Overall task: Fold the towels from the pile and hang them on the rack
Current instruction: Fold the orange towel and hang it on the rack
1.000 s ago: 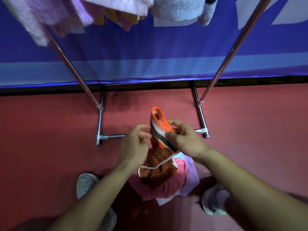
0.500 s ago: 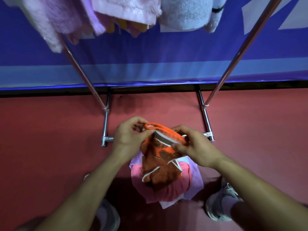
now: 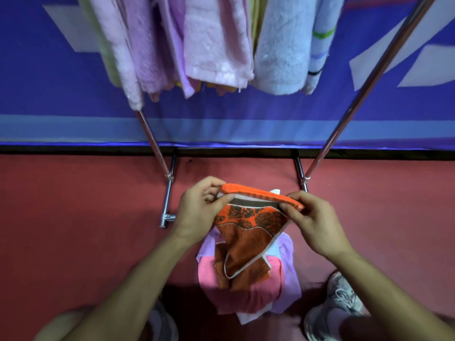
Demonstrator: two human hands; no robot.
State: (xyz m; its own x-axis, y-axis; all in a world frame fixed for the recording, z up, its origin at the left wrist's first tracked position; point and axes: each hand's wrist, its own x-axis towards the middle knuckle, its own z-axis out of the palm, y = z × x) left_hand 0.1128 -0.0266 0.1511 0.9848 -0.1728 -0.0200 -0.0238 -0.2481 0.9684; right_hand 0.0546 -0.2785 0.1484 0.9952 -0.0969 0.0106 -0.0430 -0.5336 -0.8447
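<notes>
View from above, looking down at a person's two bare forearms and hands in front of a metal towel rack [image 3: 364, 94].

The left hand [image 3: 199, 210] pinches the left end of an orange towel [image 3: 248, 239] between thumb and curled fingers. The right hand [image 3: 317, 222] pinches the right end the same way. Between them the towel's top edge is stretched level, and the rest hangs down in a loose point. It is bright orange with a dark brown blotched pattern, a grey band under the top edge and pale piping.

Directly under it, on the red floor [image 3: 73, 230], lies the pile of towels [image 3: 246, 299]: pink on top, with lilac, pale blue and white showing at the sides. A grey and white trainer [image 3: 337, 306] stands just right of the pile.

Above, folded towels hang close together on the rack: a pink towel [image 3: 216, 40], a pale fluffy towel [image 3: 280, 50], and at the right a striped towel [image 3: 320, 45] with a green band.

Behind the rack stretches a blue banner [image 3: 73, 99]. Its large white shapes are cut off at the edges and cannot be read as letters.
</notes>
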